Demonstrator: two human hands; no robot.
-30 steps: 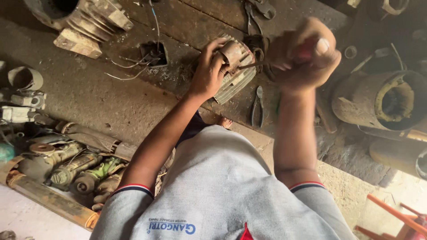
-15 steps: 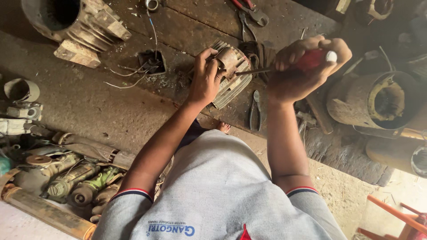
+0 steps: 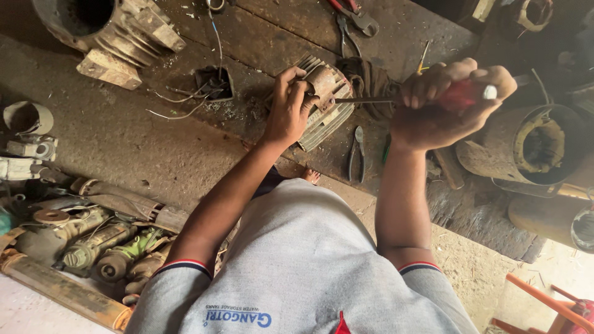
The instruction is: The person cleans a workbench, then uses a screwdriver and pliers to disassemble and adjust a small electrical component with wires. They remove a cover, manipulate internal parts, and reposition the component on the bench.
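Observation:
My left hand (image 3: 289, 106) grips a small finned electric motor housing (image 3: 327, 105) that rests on a worn wooden workbench (image 3: 272, 43). My right hand (image 3: 442, 105) is closed around the red handle of a screwdriver (image 3: 461, 94). Its metal shaft (image 3: 365, 100) runs leftward and its tip meets the rusty end of the motor next to my left fingers.
Pliers (image 3: 354, 153) lie on the bench below the motor, red-handled pliers (image 3: 352, 13) at the top. A large finned motor casing (image 3: 108, 28) stands top left, a rusty cylinder stator (image 3: 526, 145) at right. Loose wires (image 3: 185, 99) and old pump parts (image 3: 93, 241) lie at left.
My right hand has lowered and turned so the screwdriver now lies level with its tip at the motor. My left hand stays on the motor.

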